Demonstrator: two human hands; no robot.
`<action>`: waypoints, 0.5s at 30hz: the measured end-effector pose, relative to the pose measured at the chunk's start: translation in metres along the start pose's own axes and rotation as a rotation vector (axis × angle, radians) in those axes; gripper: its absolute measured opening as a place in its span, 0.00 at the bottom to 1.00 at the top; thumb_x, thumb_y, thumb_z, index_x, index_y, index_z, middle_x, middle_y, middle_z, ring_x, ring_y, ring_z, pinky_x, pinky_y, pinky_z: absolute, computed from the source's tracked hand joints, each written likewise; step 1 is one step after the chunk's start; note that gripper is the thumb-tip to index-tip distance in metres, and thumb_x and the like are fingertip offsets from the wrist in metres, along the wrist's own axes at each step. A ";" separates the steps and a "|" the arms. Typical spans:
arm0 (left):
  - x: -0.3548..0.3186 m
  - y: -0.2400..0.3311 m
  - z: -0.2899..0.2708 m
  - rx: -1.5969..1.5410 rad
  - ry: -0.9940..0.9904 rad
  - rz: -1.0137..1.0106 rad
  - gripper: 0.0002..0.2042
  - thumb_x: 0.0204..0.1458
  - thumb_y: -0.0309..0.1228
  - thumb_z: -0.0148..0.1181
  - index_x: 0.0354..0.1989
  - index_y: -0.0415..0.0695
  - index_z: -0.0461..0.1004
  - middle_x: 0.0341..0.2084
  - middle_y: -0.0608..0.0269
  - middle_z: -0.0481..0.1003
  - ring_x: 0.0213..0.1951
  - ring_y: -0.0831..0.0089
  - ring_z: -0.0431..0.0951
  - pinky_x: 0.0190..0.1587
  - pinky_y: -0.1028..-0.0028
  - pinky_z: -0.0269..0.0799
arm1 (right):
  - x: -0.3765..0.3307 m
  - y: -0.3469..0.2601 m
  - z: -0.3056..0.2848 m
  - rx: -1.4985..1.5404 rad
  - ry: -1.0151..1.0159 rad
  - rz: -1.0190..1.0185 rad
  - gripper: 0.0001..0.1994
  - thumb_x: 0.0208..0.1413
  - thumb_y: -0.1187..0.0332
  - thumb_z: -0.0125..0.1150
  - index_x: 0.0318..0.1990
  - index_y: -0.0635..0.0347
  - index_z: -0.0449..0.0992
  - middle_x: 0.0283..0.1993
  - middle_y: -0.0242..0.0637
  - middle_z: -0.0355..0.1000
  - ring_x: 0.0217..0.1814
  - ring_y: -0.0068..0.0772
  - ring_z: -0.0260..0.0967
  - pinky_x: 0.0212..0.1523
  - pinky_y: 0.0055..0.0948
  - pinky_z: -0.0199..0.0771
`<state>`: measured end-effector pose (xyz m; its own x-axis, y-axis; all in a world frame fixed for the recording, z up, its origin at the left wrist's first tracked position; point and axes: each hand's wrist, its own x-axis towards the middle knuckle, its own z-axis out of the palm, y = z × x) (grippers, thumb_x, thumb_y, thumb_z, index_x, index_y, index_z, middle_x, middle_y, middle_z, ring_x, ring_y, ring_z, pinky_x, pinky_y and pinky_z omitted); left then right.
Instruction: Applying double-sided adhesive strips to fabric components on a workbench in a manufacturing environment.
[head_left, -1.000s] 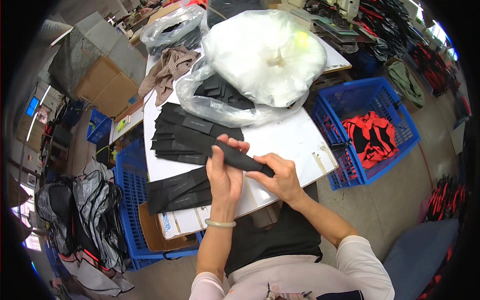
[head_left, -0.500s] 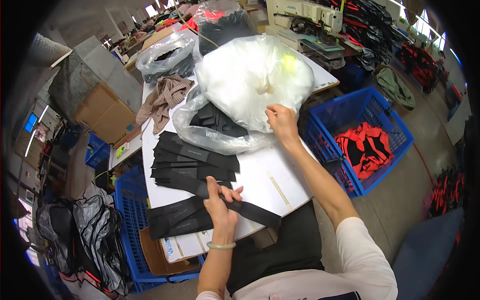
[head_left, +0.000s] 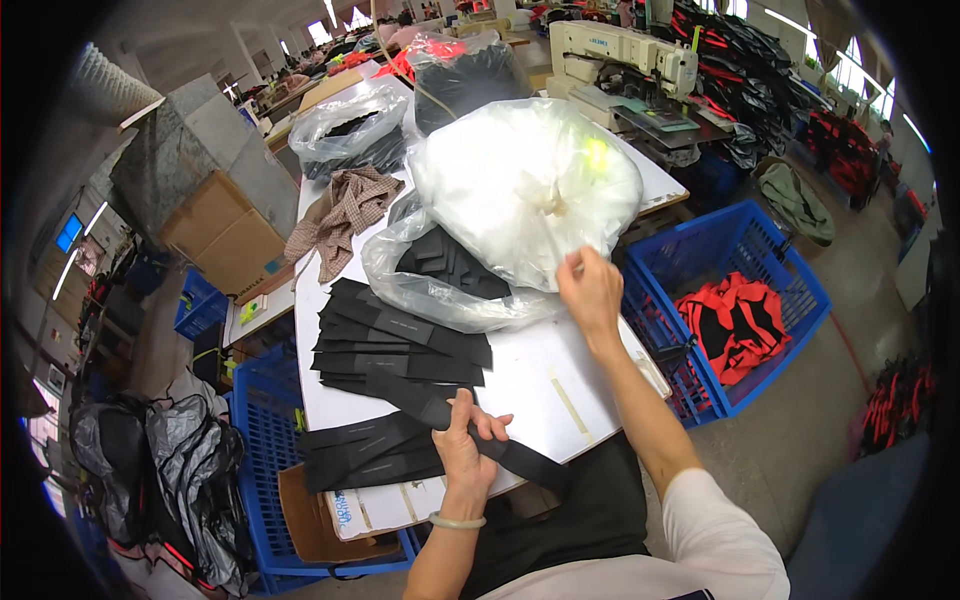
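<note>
My left hand [head_left: 468, 452] is closed on a long black fabric strip [head_left: 528, 466], its thumb lying along the top. One end of the strip overlaps a fanned stack of similar black strips [head_left: 400, 335]; the other end hangs past the table's front edge. A second bunch of black strips [head_left: 365, 452] lies just left of that hand. At the near side of a full, whitish plastic bag [head_left: 520, 160], my right hand [head_left: 594, 300] has its fingers pinched together. What is between those fingers I cannot make out. An open clear bag [head_left: 400, 285] with black pieces inside lies beyond the stack.
The white table [head_left: 530, 375] carries a checked brown cloth [head_left: 350, 215] and more clear bags farther back. Blue crates [head_left: 735, 395] stand on both sides, the right one with red and black garments. A sewing machine [head_left: 620, 55] stands at the far right.
The view has shifted slightly. My right hand has come a little nearer to me along the whitish bag. My left hand stays on the black strip.
</note>
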<state>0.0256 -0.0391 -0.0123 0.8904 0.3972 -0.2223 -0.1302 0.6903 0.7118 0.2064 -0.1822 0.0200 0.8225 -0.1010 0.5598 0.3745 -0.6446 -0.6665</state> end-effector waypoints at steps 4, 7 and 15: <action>-0.005 0.001 0.018 0.045 -0.090 -0.056 0.14 0.54 0.30 0.63 0.44 0.35 0.71 0.21 0.62 0.70 0.17 0.72 0.71 0.29 0.68 0.78 | -0.070 -0.039 -0.054 0.200 -0.199 -0.479 0.06 0.42 0.76 0.63 0.25 0.63 0.70 0.41 0.46 0.76 0.37 0.46 0.75 0.35 0.36 0.75; -0.007 0.002 0.030 0.074 -0.125 0.004 0.17 0.52 0.27 0.63 0.48 0.32 0.70 0.25 0.61 0.71 0.17 0.73 0.70 0.28 0.71 0.78 | -0.084 -0.042 -0.073 0.183 -0.360 -0.583 0.07 0.41 0.75 0.64 0.25 0.64 0.70 0.46 0.47 0.75 0.39 0.47 0.76 0.37 0.36 0.76; -0.024 0.000 0.025 0.114 -0.108 0.058 0.11 0.52 0.25 0.60 0.40 0.31 0.73 0.21 0.59 0.71 0.15 0.72 0.69 0.22 0.75 0.67 | -0.099 -0.027 -0.075 0.765 -0.918 0.096 0.03 0.48 0.78 0.65 0.32 0.67 0.78 0.41 0.41 0.78 0.40 0.27 0.77 0.39 0.26 0.75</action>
<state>0.0146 -0.0638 0.0097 0.9255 0.3627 -0.1095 -0.1382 0.5923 0.7937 0.0828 -0.2119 0.0192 0.7427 0.6551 0.1389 0.1965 -0.0149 -0.9804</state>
